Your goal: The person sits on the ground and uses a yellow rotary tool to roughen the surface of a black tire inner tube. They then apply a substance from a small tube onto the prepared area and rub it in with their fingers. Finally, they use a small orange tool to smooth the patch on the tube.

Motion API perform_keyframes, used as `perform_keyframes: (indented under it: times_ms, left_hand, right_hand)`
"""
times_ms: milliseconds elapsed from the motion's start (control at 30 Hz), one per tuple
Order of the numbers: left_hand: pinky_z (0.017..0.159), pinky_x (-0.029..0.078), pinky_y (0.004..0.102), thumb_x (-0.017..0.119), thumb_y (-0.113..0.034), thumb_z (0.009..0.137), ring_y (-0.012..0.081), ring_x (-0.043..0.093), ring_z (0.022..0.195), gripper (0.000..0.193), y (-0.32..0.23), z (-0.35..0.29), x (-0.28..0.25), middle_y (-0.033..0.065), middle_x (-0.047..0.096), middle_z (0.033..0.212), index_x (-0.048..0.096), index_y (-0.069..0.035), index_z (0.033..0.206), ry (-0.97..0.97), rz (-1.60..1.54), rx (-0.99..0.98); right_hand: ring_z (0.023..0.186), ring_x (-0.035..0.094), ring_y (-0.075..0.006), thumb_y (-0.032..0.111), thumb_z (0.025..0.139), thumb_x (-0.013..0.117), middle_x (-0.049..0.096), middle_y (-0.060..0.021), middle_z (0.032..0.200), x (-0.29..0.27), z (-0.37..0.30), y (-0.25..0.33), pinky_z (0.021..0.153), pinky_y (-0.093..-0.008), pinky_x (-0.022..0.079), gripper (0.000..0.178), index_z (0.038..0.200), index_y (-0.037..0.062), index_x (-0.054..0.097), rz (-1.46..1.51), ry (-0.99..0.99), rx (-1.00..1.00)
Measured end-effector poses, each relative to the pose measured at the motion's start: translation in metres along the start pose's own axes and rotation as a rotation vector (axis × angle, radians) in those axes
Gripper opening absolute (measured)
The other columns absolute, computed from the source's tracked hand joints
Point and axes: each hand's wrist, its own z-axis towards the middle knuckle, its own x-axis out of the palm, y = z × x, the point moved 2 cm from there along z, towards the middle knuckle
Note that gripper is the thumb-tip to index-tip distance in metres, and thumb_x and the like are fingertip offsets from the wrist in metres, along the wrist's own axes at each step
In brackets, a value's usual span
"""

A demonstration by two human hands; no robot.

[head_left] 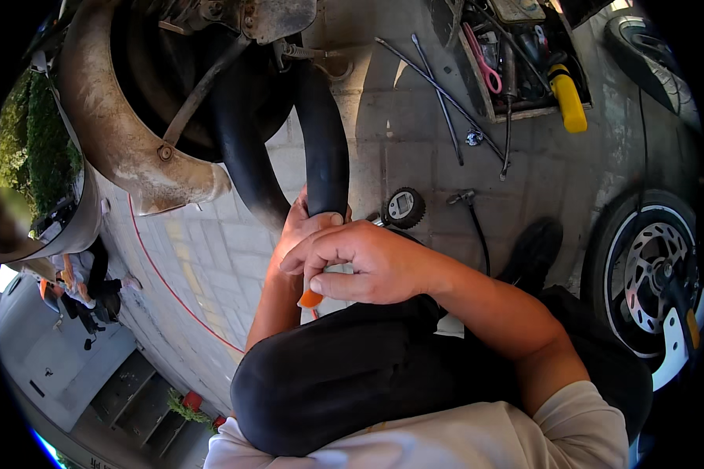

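A black rubber inner tube (pixel 326 148) hangs in a loop below the scooter's rear wheel area, its lower end at my hands. My left hand (pixel 296 227) is closed around that end, its thumb lying across the rubber. Directly over it, my right hand (pixel 360 262) has its fingers curled in a pinch. A small orange piece (pixel 311 298) sticks out below the right fingers and thumb; the rest of it is hidden. The worn, dirty mudguard (pixel 109 125) curves beside the tube on the left.
A round pressure gauge (pixel 404 207) and a black hose (pixel 477 227) lie on the paving. Long metal bars (pixel 442 94) lie near a toolbox (pixel 493 113) holding a yellow-handled tool (pixel 568 98). A wheel with a brake disc (pixel 645 273) stands right. A red cord (pixel 164 273) crosses the left; a person (pixel 78 273) is beyond.
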Motion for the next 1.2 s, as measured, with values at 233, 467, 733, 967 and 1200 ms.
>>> perform_keyframes:
  times_ms: [233,467,733,967,1200]
  left_hand:
    - [0.065,0.049,0.0357,0.078,-0.014,0.068,0.0217,0.059,0.069,0.05,0.0,0.011,-0.013,0.0113,0.06,0.08,0.051,-0.004,0.108,0.211,-0.056,0.125]
    - [0.062,0.047,0.0347,0.077,-0.021,0.071,0.0201,0.056,0.065,0.042,0.001,0.015,-0.017,0.0098,0.057,0.072,0.056,0.0,0.1,0.262,-0.049,0.154]
    - [0.061,0.045,0.0355,0.076,-0.023,0.068,0.0212,0.053,0.061,0.042,-0.002,0.01,-0.011,0.0096,0.054,0.068,0.057,0.002,0.096,0.201,-0.018,0.152]
    - [0.061,0.047,0.0327,0.077,-0.023,0.07,0.0187,0.057,0.066,0.048,0.003,0.014,-0.012,0.0095,0.058,0.072,0.056,0.0,0.106,0.119,-0.001,0.177]
    - [0.061,0.049,0.0337,0.083,-0.022,0.063,0.0223,0.06,0.066,0.062,0.004,0.018,-0.02,0.0126,0.06,0.073,0.049,-0.001,0.11,0.209,-0.031,0.118]
  right_hand:
    - [0.092,0.062,-0.0113,0.007,0.092,0.064,0.068,-0.0096,0.11,-0.095,0.014,0.025,0.087,-0.0256,0.049,0.016,0.104,-0.0041,0.065,0.115,-0.937,-0.568]
    - [0.119,0.06,-0.0232,0.001,0.092,0.062,0.064,-0.0204,0.123,-0.025,0.02,0.019,0.104,-0.0394,0.045,0.009,0.099,-0.0028,0.066,0.166,-0.378,-0.236]
    - [0.089,0.065,-0.0204,0.024,0.089,0.071,0.07,-0.0108,0.1,0.023,0.021,0.003,0.083,-0.0345,0.052,0.022,0.093,0.0022,0.069,-0.056,-0.099,-0.202]
    - [0.109,0.063,-0.0187,0.003,0.09,0.063,0.065,-0.0167,0.123,-0.084,0.023,0.017,0.097,-0.0317,0.047,0.012,0.099,-0.0041,0.065,0.035,-0.848,-0.511]
    - [0.091,0.063,-0.0144,0.006,0.087,0.06,0.069,-0.0128,0.109,-0.031,0.029,0.008,0.082,-0.0282,0.047,0.012,0.091,-0.0021,0.069,0.135,-0.472,-0.291]
